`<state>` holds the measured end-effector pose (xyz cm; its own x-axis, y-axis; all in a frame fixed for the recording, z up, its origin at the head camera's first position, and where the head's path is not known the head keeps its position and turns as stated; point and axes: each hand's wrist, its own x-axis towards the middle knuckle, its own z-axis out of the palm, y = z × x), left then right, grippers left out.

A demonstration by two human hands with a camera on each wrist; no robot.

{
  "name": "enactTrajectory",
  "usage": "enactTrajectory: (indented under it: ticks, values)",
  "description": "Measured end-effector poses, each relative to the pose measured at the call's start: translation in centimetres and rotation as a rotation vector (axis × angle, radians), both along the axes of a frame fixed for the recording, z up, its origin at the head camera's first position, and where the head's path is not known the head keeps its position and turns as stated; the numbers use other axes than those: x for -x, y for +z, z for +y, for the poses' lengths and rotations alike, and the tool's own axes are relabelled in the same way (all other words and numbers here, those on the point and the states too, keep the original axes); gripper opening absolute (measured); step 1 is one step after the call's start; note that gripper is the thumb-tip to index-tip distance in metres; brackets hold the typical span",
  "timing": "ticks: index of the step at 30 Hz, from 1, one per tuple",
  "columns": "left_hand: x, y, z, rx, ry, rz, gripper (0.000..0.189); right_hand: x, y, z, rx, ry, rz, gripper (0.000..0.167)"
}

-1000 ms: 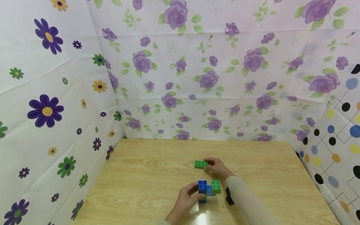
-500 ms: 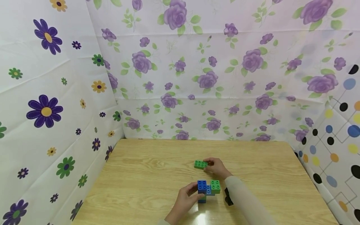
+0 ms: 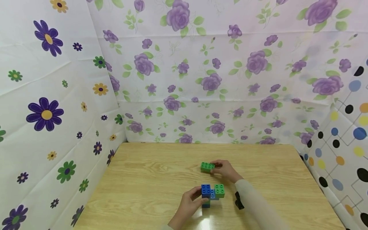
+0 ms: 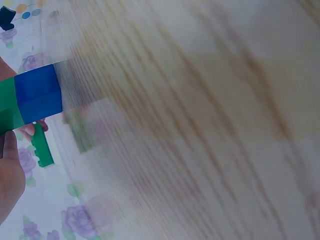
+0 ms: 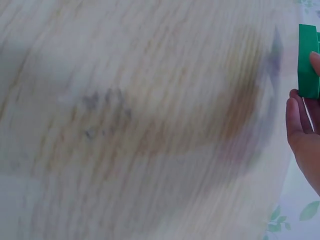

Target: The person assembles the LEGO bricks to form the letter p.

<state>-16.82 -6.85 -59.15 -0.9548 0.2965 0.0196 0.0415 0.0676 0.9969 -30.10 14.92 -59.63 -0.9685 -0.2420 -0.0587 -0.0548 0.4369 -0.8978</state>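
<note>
My left hand (image 3: 188, 204) grips a small stack of toy building bricks between thumb and fingers. On top of the stack sit a dark blue brick (image 3: 205, 190) and, to its right, a light green brick (image 3: 219, 191), with a lighter blue brick (image 3: 213, 195) bridging below them. In the left wrist view, the stack's lower end shows a blue brick (image 4: 39, 93) under a green one (image 4: 7, 105). Farther back, my right hand (image 3: 226, 171) pinches the right end of a long green brick (image 3: 205, 167) with two rows of studs. The right wrist view shows this green brick (image 5: 307, 62) upright at the edge.
Both hands are over a wooden table (image 3: 149, 179). Flowered cloth (image 3: 172, 80) hangs behind it and more patterned cloth stands at both sides. A black strap piece (image 3: 239, 200) shows beside the right sleeve (image 3: 256, 198).
My right hand and the long green brick have shifted slightly right and up in the head view, and more of the brick's front side shows. The left hand and its stack stay nearly still.
</note>
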Motion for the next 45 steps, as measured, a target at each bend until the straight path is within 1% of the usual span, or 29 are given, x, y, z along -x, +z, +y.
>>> enactTrajectory:
  ticks: [7, 12, 16, 21, 22, 28, 29, 32, 37, 45]
  values:
    - [0.0, -0.1, -0.1, 0.006, -0.009, 0.028, 0.042, 0.0, 0.9, 0.9, 0.012, 0.030, -0.018, 0.038]
    - [-0.1, -0.2, -0.2, 0.010, -0.010, 0.031, 0.042, -0.1, 1.5, 1.4, 0.035, 0.054, -0.025, 0.040]
    - [-0.1, 0.0, -0.2, 0.011, -0.011, 0.029, 0.042, -0.4, 2.4, 1.6, 0.023, 0.081, -0.007, 0.041]
    - [-0.1, 0.2, -0.1, 0.010, -0.006, 0.014, 0.041, -1.0, 3.8, 1.8, 0.010, 0.125, 0.013, 0.043]
    - [-0.1, 0.2, -0.1, 0.012, -0.004, 0.010, 0.041, -1.3, 4.4, 1.8, 0.010, 0.134, 0.019, 0.043]
    - [-0.2, 0.3, -0.1, 0.011, 0.005, 0.004, 0.041, -1.6, 5.3, 2.5, 0.024, 0.173, 0.037, 0.043]
    - [-0.2, 0.3, -0.1, 0.008, 0.006, 0.005, 0.041, -1.5, 5.1, 2.7, 0.028, 0.176, 0.036, 0.043]
    - [-0.2, 0.2, 0.0, 0.006, 0.006, 0.006, 0.041, -1.7, 5.7, 3.0, 0.042, 0.202, 0.044, 0.044]
    - [-0.2, 0.1, 0.0, 0.006, 0.003, 0.014, 0.042, -2.3, 6.6, 3.4, 0.055, 0.230, 0.053, 0.045]
    - [-0.1, -0.1, -0.1, -0.005, -0.002, 0.032, 0.041, -3.8, 7.9, 3.4, 0.076, 0.279, 0.066, 0.041]
